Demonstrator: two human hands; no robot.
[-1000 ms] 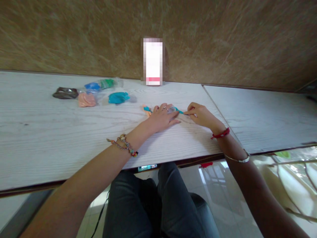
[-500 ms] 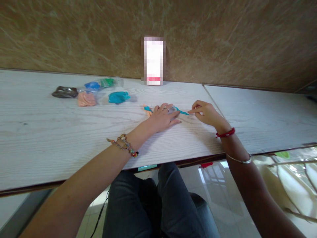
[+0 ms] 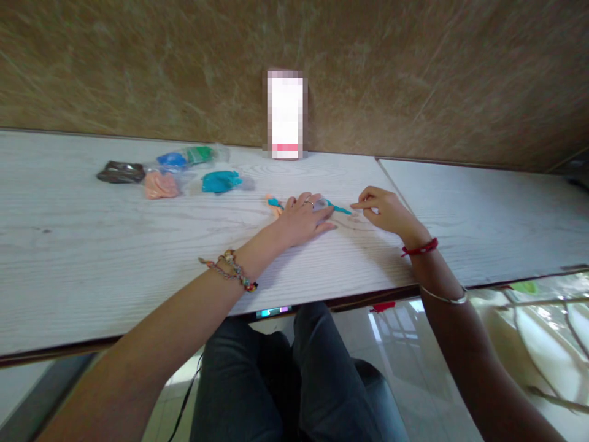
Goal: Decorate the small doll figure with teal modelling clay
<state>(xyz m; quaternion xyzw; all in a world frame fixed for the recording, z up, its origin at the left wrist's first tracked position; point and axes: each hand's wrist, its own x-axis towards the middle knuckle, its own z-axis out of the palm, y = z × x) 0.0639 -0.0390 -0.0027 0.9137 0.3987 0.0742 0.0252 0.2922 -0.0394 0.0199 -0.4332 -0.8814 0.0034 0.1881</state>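
My left hand [image 3: 302,220] lies flat on the white wooden table [image 3: 138,245], fingers stretched out, pressing on a thin strip of teal clay [image 3: 341,210]. Its left end, teal with an orange bit [image 3: 274,204], shows beyond the fingers. My right hand [image 3: 383,210] sits just to the right, fingers pinched at the strip's pointed right tip. A ring is on one left finger, and bracelets are on both wrists.
Lumps of clay in clear wrappers lie at the back left: dark brown [image 3: 120,172], peach [image 3: 161,184], blue [image 3: 172,160], green [image 3: 199,154] and teal [image 3: 221,181]. A blurred white card [image 3: 285,115] leans on the brown wall. A second tabletop [image 3: 483,209] adjoins on the right.
My right hand has slid a little to the right, and the teal strip now reaches farther out from under my left fingers. My left hand has stayed put.
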